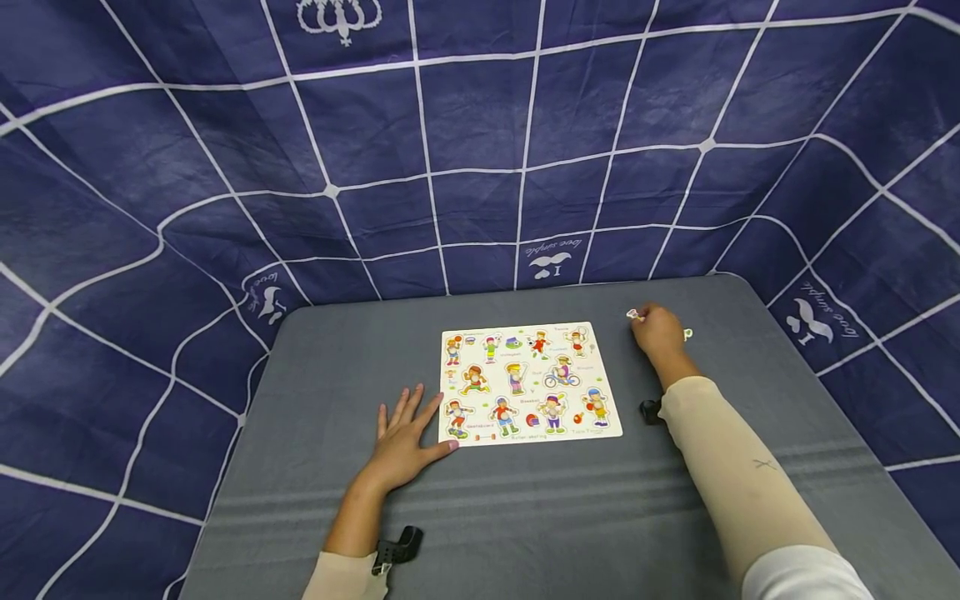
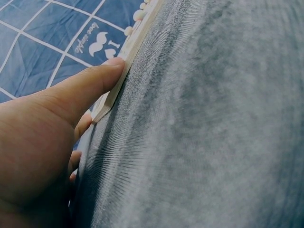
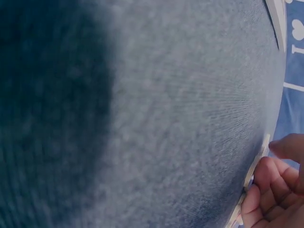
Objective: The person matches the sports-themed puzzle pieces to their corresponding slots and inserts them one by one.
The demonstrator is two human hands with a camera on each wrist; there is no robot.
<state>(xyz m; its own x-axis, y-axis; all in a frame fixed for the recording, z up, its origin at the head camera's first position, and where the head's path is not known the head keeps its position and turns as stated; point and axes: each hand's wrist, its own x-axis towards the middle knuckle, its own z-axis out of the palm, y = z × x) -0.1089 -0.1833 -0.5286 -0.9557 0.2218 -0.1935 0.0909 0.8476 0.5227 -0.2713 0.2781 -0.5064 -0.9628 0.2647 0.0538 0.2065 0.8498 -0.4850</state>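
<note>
A white wooden puzzle board with pictures of children doing sports lies flat on the grey table. My left hand is at its near left corner with the fingers spread, the thumb touching the board edge. To the right of the board, my right hand reaches down to the table with curled fingers. It pinches a small flat puzzle piece, which pokes out past the fingertips and shows as a thin pale piece in the right wrist view. A second puzzle piece shows just right of that hand, partly hidden by it.
The grey cloth-covered table reaches to a blue, white-lined curtain at the back and both sides. Small knobs stand up from the board's face. Each wrist wears a black camera strap.
</note>
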